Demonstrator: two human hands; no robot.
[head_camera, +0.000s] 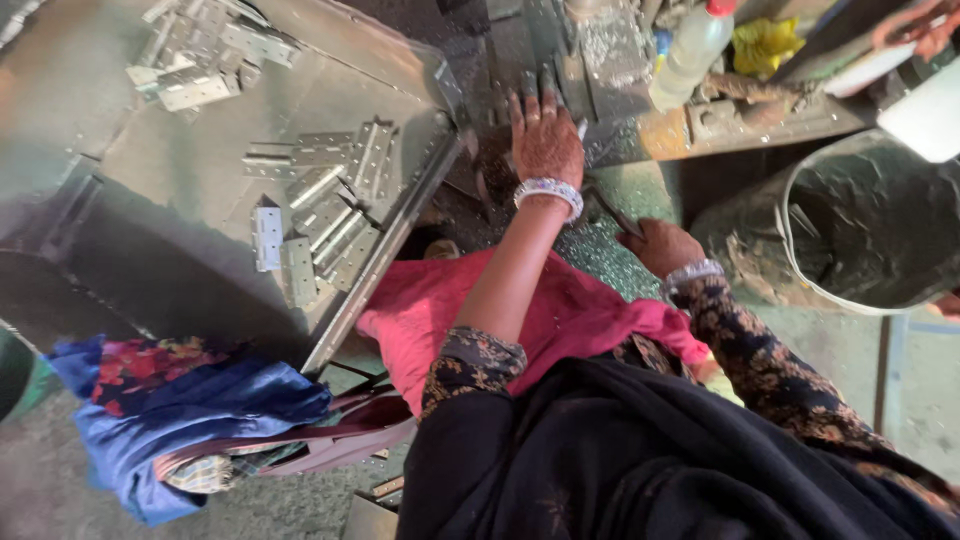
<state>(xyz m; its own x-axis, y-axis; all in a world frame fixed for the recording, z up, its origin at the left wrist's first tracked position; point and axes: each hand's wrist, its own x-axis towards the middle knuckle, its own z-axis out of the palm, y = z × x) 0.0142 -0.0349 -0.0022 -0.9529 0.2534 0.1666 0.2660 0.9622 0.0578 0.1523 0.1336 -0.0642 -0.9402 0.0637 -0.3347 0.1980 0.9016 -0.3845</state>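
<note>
While the left hand lies flat with fingers apart on the dark machine, the right hand is clamped on a thin metal piece, with grey hinges on the worktop nearby.

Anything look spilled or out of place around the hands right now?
Yes. Fine metal shavings lie scattered over the bench between the left hand and right hand. On the metal tray, the hinges sit in loose, crooked heaps rather than stacked.
</note>
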